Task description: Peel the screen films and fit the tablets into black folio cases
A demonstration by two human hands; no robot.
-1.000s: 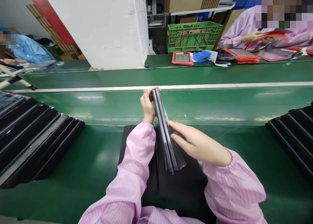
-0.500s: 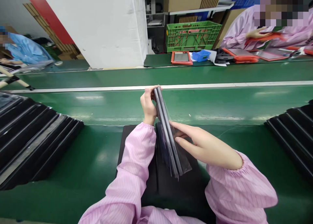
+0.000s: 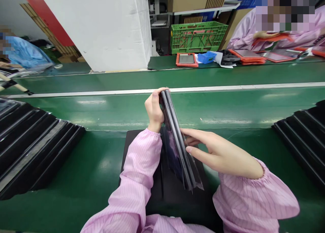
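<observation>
My left hand (image 3: 154,112) is closed round the far end of two thin grey tablets (image 3: 177,138), which stand on edge, face to face, tilted above the bench. Clear plastic film (image 3: 198,180) hangs loose along their sides and near end. The fingertips of my right hand (image 3: 213,150) rest against the right face, thumb and forefinger apart, not wrapped round the edges. Beneath lies an opened black folio cover (image 3: 177,199) with a seam down its middle. My left fingertips are hidden behind the tablets.
Slanting stacks of black, film-wrapped flat items stand left (image 3: 38,145) and right (image 3: 302,134) on the green bench (image 3: 101,168). A white rail (image 3: 114,92) runs across. Beyond are an orange-framed tablet (image 3: 187,59), a blue tray (image 3: 207,57), a green crate (image 3: 198,38) and two co-workers.
The tablets have swung slightly, their near end moving right and toward me. My right hand has shifted right with them, and more of the dark left face shows.
</observation>
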